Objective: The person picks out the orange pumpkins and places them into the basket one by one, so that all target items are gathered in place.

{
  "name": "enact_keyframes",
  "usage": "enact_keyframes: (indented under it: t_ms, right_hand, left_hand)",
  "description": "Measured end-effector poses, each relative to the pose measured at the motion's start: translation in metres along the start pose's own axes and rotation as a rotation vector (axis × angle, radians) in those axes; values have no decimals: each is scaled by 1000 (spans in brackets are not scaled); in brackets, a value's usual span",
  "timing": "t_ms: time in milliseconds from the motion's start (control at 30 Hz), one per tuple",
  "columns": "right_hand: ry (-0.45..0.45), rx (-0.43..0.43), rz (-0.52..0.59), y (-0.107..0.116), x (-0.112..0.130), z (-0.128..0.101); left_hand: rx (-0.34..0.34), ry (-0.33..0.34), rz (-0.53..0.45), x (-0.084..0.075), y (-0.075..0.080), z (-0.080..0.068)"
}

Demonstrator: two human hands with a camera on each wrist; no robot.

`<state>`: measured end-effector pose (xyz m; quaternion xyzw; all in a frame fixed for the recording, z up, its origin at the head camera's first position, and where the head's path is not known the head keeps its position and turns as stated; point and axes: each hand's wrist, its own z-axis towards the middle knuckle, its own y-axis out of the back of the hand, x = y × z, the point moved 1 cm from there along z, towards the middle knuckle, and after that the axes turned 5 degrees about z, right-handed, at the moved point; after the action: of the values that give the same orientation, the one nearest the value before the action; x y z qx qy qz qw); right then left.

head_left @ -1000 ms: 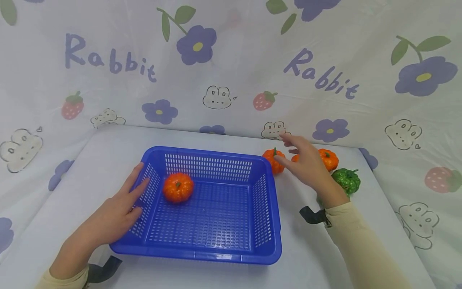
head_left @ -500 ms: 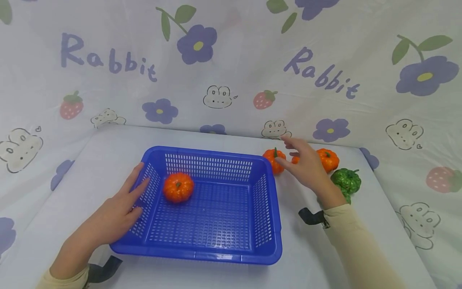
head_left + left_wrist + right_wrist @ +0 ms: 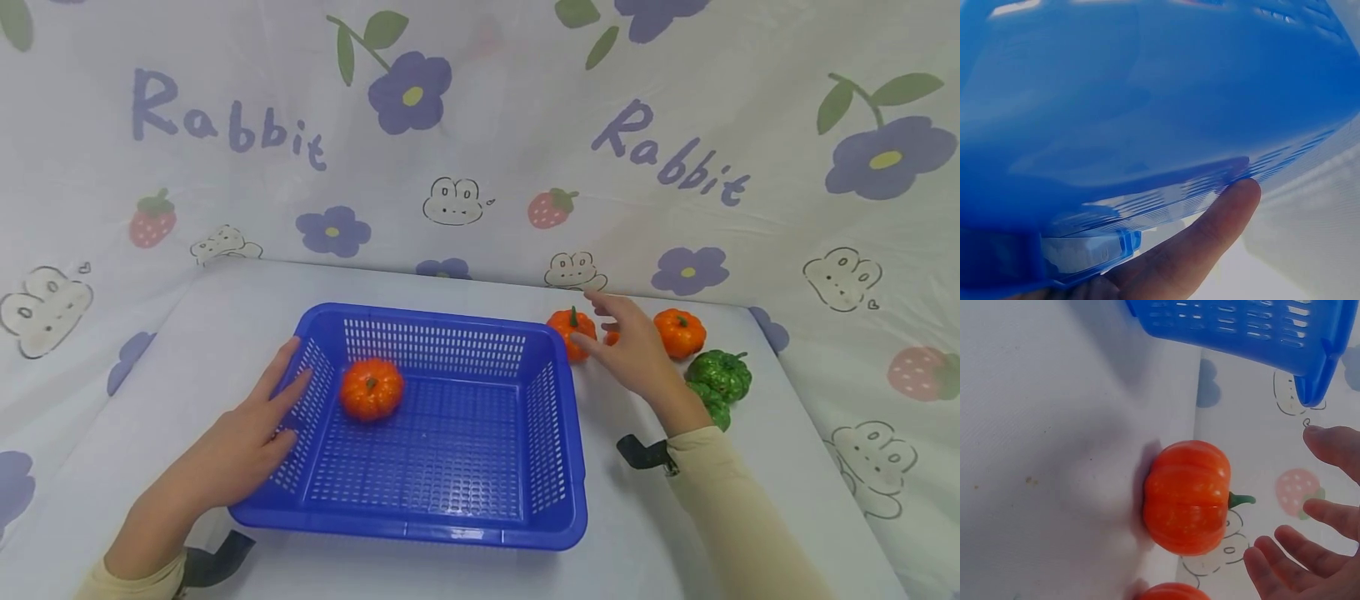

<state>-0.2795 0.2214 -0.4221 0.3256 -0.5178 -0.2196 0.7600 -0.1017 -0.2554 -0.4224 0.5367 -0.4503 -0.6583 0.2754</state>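
Note:
A blue perforated basket (image 3: 558,433) sits mid-table with one orange pumpkin (image 3: 371,388) inside at its left. My left hand (image 3: 247,433) lies flat against the basket's left wall, fingers straight; the left wrist view shows a fingertip (image 3: 1235,203) under the blue basket rim (image 3: 1147,125). My right hand (image 3: 626,342) is open, fingers spread, just right of a small orange pumpkin (image 3: 572,332) by the basket's far right corner. The right wrist view shows that pumpkin (image 3: 1188,497) lying close to my spread fingers (image 3: 1291,550), apart from them.
Another orange pumpkin (image 3: 679,332) and a green pumpkin (image 3: 720,375) lie at the table's far right, behind my right hand. A second green one (image 3: 712,404) peeks by the wrist. A cloth backdrop printed with flowers and rabbits rises behind the table edge.
My right hand has drifted slightly lower and closer to the small orange pumpkin. The left hand and basket have stayed put.

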Motion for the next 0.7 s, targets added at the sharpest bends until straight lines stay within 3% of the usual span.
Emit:
enact_keyframes:
  t_ms: [700]
  right_hand:
    - [-23,-10,-54,-15,-15,-1]
  left_hand:
    - [0,-4,5,1,0,0]
